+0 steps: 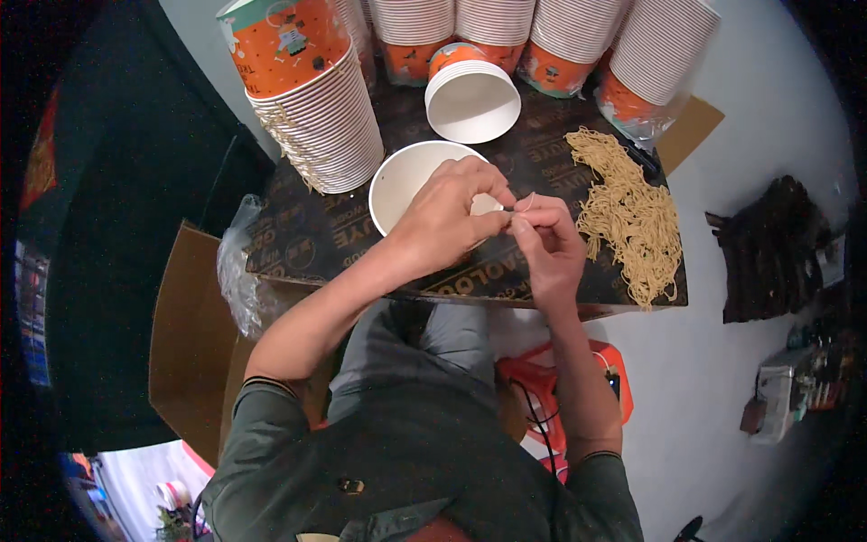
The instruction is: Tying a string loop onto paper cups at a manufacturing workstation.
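Over the near edge of the table, my left hand (456, 206) and my right hand (549, 242) meet fingertip to fingertip, both pinched closed. Between them is a thin pale string (530, 197), of which only a short bit shows; the fingers hide the rest. A white round paper tub (388, 194) stands under my left hand, its mouth facing up and partly covered by the hand. To the right of my right hand lies a loose heap of tan strings (632, 221).
A tall nested stack of orange and white paper tubs (321, 126), with strings hanging down its side, stands at left. A shorter stack lies tipped (474, 104) behind the tub. More wrapped stacks (664, 54) line the back. An open cardboard box (185, 325) sits left of the table (316, 244).
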Tool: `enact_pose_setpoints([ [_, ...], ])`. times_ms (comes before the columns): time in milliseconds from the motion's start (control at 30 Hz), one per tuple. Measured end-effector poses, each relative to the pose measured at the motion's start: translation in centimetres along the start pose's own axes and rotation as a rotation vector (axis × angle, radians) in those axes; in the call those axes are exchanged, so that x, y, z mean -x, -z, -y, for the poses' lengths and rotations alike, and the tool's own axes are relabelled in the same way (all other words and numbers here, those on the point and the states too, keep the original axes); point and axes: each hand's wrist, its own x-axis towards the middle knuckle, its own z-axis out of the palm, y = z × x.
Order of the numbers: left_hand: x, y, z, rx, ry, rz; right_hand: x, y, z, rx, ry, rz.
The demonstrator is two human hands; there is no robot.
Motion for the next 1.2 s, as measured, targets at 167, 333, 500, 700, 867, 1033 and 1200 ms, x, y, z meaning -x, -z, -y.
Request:
enact_pose_setpoints([
  [167,-0.2,0.5,0.2,-0.147,-0.136,0.023,-0.1,-0.4,0.3,0.075,0.074,-0.015],
  [333,-0.4,0.8,0.0,0.019,-0.047,0.086,0.1,-0.2,0.1,0.101,0.052,-0.022],
  [500,-0.3,0.3,1.1,0.374,0.126,0.136,0.6,-0.1,-1.0,0.022,-0.039,-0.026],
  [700,-0.4,0.6,1.4,0.422,0.157,0.17,0.6,-0.2,-0.8,-0.06,-0.244,-0.03],
  [867,-0.6,0.7,2.1,0.479,0.182,0.179,0.7,0.0,-0.8,-0.069,-0.372,-0.018],
  [1033,-0.5,0.6,2.1,0.409,0.103,0.149,0.8,-0.1,-1.0,-0.139,-0.346,-0.034],
  [1200,-0.5,0.7,1.4,0.426,0.112,0.136,1.2,-0.8,-0.4,-0.164,-0.3,-0.085],
])
